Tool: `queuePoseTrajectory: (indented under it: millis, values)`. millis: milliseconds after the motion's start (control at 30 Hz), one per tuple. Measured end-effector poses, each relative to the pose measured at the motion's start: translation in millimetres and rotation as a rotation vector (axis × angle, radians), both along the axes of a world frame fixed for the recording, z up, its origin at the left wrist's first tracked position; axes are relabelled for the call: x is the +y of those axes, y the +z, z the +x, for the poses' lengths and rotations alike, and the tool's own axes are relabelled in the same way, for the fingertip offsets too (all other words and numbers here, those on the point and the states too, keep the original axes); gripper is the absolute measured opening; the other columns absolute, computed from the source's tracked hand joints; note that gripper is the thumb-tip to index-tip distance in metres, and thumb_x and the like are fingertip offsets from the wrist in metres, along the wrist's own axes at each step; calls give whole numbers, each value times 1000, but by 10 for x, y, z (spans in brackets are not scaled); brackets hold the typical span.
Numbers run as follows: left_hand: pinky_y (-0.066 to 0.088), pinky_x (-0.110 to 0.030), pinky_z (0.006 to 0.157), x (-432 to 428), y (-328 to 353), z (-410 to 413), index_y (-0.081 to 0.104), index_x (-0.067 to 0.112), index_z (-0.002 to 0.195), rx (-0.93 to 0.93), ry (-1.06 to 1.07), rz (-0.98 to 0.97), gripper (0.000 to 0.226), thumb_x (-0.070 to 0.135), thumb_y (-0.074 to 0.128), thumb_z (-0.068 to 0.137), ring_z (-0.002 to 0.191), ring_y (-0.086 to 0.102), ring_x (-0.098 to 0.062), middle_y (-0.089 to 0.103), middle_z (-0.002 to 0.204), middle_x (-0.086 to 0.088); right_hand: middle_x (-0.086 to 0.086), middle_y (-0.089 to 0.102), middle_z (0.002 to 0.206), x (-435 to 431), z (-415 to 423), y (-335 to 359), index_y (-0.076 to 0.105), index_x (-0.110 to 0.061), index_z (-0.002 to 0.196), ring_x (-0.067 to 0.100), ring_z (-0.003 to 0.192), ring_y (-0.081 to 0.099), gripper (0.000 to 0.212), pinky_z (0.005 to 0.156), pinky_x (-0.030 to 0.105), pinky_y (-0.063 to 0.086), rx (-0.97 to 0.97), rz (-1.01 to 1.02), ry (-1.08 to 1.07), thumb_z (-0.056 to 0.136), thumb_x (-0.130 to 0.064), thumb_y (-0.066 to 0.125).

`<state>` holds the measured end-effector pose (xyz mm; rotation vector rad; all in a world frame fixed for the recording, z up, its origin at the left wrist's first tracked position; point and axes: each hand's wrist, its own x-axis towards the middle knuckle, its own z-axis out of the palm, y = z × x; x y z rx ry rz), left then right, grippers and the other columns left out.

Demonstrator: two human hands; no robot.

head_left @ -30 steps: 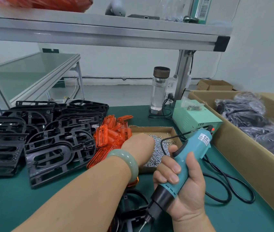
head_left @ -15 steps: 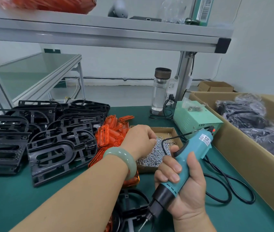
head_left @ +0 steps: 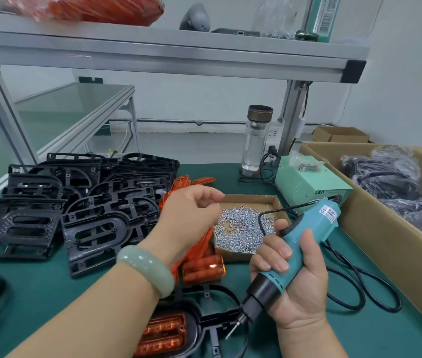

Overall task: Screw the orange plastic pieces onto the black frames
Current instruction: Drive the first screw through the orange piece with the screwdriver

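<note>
Translucent glossy orange plastic pieces [head_left: 203, 270], matt ribbed black plastic frames [head_left: 101, 228], shiny small metal screws [head_left: 240, 233], brown cardboard tray [head_left: 249, 198].

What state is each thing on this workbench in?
Left hand: fingers curled, in the air; contents unclear.
Right hand: grips the teal electric screwdriver, bit down.
Small cardboard box of silver screws: open, partly filled.
Nearest black plastic frame: orange plastic piece seated in it.
Clear brown-lidded bottle: upright, closed.
</note>
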<state>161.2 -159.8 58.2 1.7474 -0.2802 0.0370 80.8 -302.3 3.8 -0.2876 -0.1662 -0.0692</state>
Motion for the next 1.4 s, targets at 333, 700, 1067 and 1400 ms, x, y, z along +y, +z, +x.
queuePoseTrajectory:
  millis: [333,700,1067,1400]
  values:
    - [45,-14,46,866,-214,-606,74,26,69,134,131,-440,14,35,72,58,53,58,-4,64,62,5,-9,43,57,164,-10,101,58,-20,89,3,43,43,27,49,18,44,75,-69,-196,75,-37,75]
    - [50,-15,50,892,-438,-910,76,20,72,235,134,-612,14,19,70,59,58,64,-10,69,67,-3,-10,46,57,549,49,278,53,-23,83,5,45,45,16,52,17,44,242,3,-446,76,-32,65]
    - [53,-17,54,847,-491,-903,73,16,86,304,59,-661,32,13,74,54,63,68,-14,71,75,-10,-10,45,60,680,71,187,53,-22,84,5,46,45,19,52,19,45,234,28,-433,74,-33,64]
    - [50,-15,46,860,-473,-936,75,9,73,520,-69,-611,15,17,65,67,57,65,-14,69,72,-14,-13,42,74,626,11,194,44,-29,104,3,63,42,18,65,18,39,335,-33,-390,95,-44,49]
